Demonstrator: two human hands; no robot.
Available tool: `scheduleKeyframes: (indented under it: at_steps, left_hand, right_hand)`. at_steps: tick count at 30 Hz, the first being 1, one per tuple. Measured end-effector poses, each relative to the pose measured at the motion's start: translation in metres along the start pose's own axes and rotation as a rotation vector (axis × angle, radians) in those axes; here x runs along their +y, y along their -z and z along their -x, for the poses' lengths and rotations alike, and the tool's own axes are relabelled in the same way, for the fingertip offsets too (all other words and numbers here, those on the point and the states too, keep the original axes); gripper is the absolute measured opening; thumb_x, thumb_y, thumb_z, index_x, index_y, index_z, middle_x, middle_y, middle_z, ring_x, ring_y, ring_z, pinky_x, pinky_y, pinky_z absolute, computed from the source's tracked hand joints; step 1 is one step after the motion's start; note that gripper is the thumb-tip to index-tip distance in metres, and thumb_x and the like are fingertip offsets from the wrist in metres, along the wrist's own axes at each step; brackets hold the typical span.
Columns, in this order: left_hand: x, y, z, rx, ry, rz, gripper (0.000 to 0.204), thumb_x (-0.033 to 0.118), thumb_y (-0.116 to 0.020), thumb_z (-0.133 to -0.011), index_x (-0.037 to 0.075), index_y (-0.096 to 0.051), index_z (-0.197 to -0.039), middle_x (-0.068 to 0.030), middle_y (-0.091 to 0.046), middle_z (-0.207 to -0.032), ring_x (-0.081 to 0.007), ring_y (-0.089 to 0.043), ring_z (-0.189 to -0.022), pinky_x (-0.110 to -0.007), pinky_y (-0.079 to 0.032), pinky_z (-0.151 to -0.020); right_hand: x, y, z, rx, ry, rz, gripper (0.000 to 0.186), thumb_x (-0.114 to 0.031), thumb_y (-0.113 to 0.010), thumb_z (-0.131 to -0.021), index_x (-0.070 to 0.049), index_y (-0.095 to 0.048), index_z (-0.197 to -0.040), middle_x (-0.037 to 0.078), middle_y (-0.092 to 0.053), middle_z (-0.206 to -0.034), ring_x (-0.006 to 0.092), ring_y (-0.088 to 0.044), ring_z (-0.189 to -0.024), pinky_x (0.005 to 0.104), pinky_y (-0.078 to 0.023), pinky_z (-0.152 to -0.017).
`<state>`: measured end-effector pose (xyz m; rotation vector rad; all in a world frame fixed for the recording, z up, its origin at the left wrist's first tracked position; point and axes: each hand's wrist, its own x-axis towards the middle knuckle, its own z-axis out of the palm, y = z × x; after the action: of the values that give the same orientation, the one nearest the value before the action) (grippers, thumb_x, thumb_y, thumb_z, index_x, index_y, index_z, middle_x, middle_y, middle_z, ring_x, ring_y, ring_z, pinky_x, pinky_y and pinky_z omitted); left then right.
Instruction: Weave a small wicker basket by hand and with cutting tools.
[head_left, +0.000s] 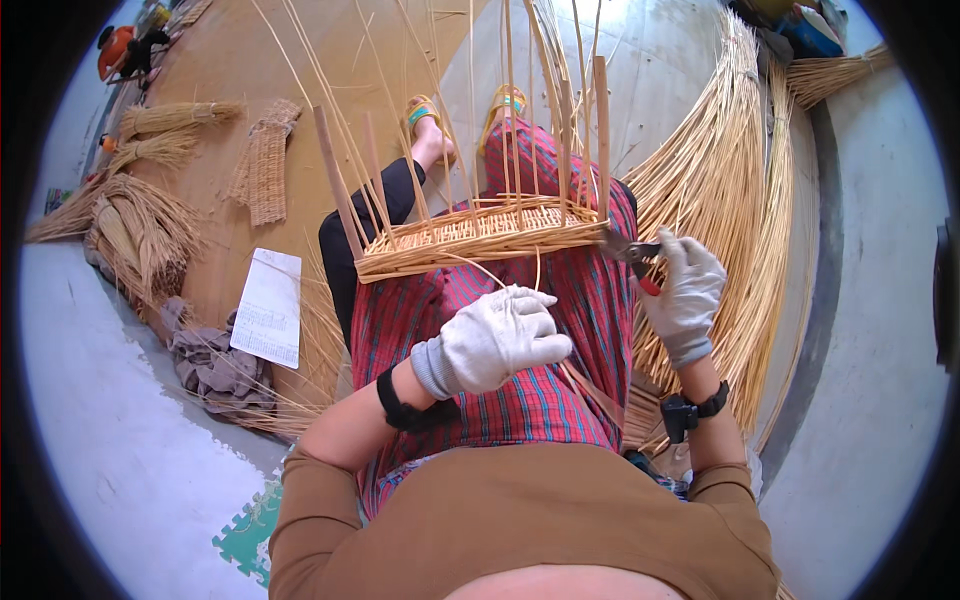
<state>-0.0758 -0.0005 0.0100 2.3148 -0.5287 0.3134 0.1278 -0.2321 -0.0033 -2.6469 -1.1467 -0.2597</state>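
On my lap sits a partly woven wicker basket (pixel 480 232), its flat woven base edged by a braided border. Tall thin stakes and several flat wooden posts rise from it. My left hand (pixel 500 338), in a white glove, is closed just below the near border. A loose wicker strand (pixel 538 268) bends down from the border to its fingertips; the grip itself is partly hidden. Gloved too, my right hand (pixel 685 295) holds pruning shears (pixel 640 256) with a red handle. Their blades are at the basket's right near corner, beside the border.
A large bundle of long wicker rods (pixel 715 180) lies to the right. At left are shorter bundles (pixel 145 235), a woven piece (pixel 265 165), a white sheet (pixel 268 305) and a grey cloth (pixel 220 365). Another person (pixel 130 52) sits far off at the upper left.
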Motion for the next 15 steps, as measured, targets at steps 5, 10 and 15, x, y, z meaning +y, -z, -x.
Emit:
scheduleKeyframes:
  at_steps: [5,10,15]
  left_hand:
    - [0.005,-0.002,0.006,0.150,0.013,0.081,0.035,0.010,-0.067,-0.073,0.011,-0.069,-0.108,-0.0040,-0.063,-0.090,-0.0262,-0.067,-0.095,-0.052,-0.053,-0.108]
    - [0.010,0.006,0.011,0.196,0.011,0.026,0.033,0.009,-0.066,-0.078,0.009,-0.071,-0.111,-0.0043,-0.065,-0.090,-0.0258,-0.067,-0.086,-0.048,-0.059,-0.095]
    - [0.034,0.038,0.029,0.138,0.076,0.012,0.037,0.015,-0.067,-0.079,0.011,-0.073,-0.115,-0.0024,-0.067,-0.088,-0.0235,-0.066,-0.077,-0.039,-0.052,-0.064]
  right_hand:
    - [-0.040,-0.027,-0.001,0.091,0.254,-0.056,0.094,-0.029,-0.093,-0.057,-0.014,-0.057,-0.142,0.007,-0.059,-0.118,0.0284,-0.056,-0.115,0.0489,-0.041,-0.100]
    - [-0.040,-0.051,-0.012,-0.089,0.229,-0.121,0.072,-0.027,-0.092,-0.064,-0.011,-0.061,-0.127,0.005,-0.063,-0.103,0.0297,-0.061,-0.097,0.0454,-0.045,-0.086]
    - [-0.084,-0.026,-0.023,-0.105,0.396,-0.193,0.082,-0.031,-0.089,-0.067,-0.009,-0.055,-0.138,0.009,-0.061,-0.119,0.0312,-0.059,-0.112,0.0468,-0.043,-0.099]
